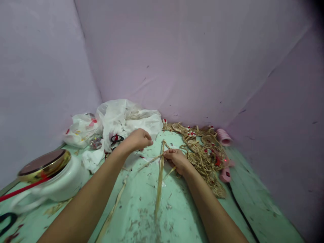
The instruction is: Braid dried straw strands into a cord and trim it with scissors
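Tan fibre strands meet at a small looped end on the green table and spread toward me. My right hand pinches them just below that loop, and a short strand end sticks out under its fingers. My left hand is raised to the left of the strands, with fingers curled together; whether anything thin is between them is too small to tell. Another pale fibre strand lies to the left, partly beside my left forearm.
Braided cord pieces with red and white beads pile up at right, beside a pink glue gun and pink thread spool. White plastic bags and a white pot with a gold-rimmed lid stand left. Walls enclose the table.
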`<action>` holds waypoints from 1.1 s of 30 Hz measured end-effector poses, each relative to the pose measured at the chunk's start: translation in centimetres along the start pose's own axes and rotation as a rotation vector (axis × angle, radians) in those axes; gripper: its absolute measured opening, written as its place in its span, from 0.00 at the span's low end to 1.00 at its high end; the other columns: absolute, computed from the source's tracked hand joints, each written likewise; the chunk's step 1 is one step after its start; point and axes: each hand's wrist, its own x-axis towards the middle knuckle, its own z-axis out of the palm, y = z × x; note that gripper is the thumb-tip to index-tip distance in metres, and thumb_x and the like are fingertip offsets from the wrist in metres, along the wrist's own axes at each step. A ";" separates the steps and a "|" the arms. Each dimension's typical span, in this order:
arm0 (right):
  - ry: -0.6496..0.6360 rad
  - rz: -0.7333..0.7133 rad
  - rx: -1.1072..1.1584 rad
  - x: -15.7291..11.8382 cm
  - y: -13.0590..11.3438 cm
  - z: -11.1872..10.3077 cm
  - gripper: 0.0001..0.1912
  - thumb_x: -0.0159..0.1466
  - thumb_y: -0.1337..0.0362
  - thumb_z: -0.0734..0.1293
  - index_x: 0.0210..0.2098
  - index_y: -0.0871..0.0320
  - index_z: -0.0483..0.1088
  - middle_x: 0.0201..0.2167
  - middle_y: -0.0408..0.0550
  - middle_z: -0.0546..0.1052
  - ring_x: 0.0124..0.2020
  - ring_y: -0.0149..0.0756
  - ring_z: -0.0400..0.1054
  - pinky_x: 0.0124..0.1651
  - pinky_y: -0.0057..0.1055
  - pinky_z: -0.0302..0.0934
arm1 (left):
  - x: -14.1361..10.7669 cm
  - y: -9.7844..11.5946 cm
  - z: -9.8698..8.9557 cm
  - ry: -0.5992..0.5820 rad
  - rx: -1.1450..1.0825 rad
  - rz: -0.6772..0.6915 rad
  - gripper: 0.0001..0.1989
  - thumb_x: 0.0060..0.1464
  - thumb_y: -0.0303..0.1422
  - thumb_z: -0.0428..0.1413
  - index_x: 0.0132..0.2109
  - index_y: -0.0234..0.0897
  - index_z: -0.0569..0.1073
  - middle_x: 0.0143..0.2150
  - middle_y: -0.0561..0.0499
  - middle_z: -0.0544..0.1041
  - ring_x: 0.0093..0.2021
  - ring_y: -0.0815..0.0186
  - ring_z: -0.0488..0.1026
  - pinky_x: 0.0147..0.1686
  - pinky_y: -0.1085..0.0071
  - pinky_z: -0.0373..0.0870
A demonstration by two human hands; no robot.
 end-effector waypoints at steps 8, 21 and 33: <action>-0.009 -0.012 0.017 0.1 0.1 0.0 0.03 0.44 0.68 0.63 0.17 0.62 0.63 0.09 0.38 0.62 0.12 0.22 0.45 0.16 0.23 0.37 | -5.3 1.3 -3.9 0.166 0.193 0.036 0.10 0.40 0.36 0.53 0.22 0.32 0.72 0.16 0.55 0.64 0.19 0.74 0.57 0.21 0.77 0.50; -0.042 -0.030 -0.043 0.2 0.3 -0.2 0.05 0.45 0.65 0.62 0.17 0.61 0.62 0.10 0.38 0.61 0.12 0.21 0.44 0.16 0.23 0.37 | -8.0 -8.3 -1.0 0.156 0.579 -0.161 0.07 0.38 0.26 0.46 0.21 0.35 0.69 0.21 0.51 0.69 0.23 0.69 0.62 0.23 0.76 0.49; -0.036 0.007 -0.025 0.0 0.0 -0.1 0.05 0.45 0.66 0.62 0.16 0.61 0.62 0.10 0.38 0.62 0.12 0.22 0.44 0.17 0.23 0.37 | -5.3 -8.2 0.4 0.343 0.121 -0.271 0.04 0.38 0.29 0.50 0.23 0.34 0.69 0.20 0.51 0.68 0.22 0.70 0.65 0.20 0.77 0.53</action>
